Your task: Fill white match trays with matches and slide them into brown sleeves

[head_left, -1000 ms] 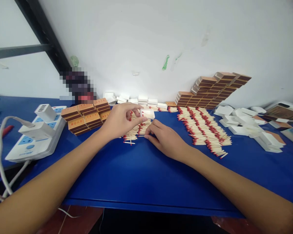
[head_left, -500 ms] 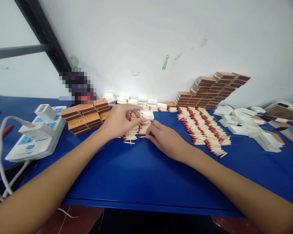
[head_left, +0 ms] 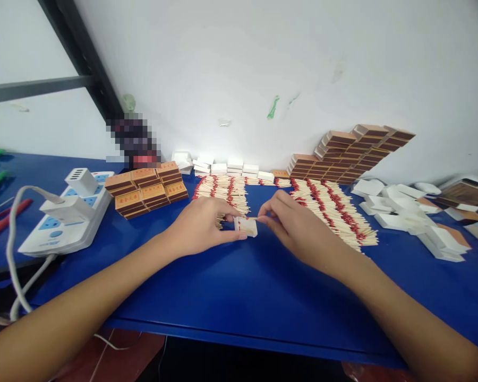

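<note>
Between the thumb and fingers of my left hand (head_left: 201,225) is a small white matchbox tray (head_left: 247,227), its open side tilted toward me, with a few red-headed matches visible inside. My right hand (head_left: 292,225) is closed in a pinch just right of the tray, and a single match (head_left: 252,218) reaches from its fingertips over the tray's edge. Behind my left hand lies a pile of loose matches (head_left: 223,190), partly hidden by my fingers. A larger spread of matches (head_left: 332,209) lies beyond my right hand.
Stacked brown matchboxes (head_left: 147,192) stand at left, with a taller stack (head_left: 346,156) against the wall. White trays (head_left: 235,165) line the back; more lie jumbled (head_left: 398,204) at right. A power strip (head_left: 67,228) with cables and red-handled scissors (head_left: 8,220) occupy the left side.
My left hand has brought the tray lower and nearer to me. My right hand has risen from the tabletop beside the pile to the tray's right edge, with a match in its fingers.
</note>
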